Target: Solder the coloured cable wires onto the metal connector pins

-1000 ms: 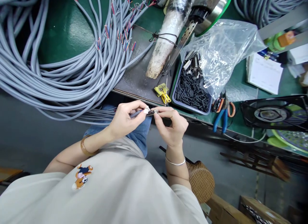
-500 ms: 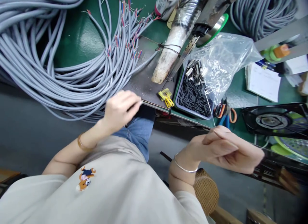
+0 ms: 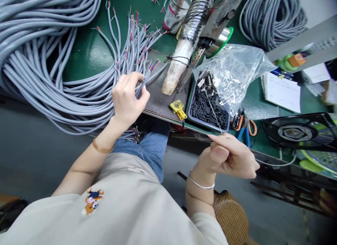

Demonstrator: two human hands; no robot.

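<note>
The cables (image 3: 79,101) lie left of the tray (image 3: 207,124).

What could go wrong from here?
The left hand is among close-packed cables, so neighbours might drag along. The right hand holds a thin wire that crosses the tray in view; it could snag. The pliers, near that hand, might get knocked.

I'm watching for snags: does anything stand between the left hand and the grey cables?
Nothing visible does: the left hand is right at the grey cables, near their coloured wire ends, with no other object between. Whether it grips one is unclear.
</note>
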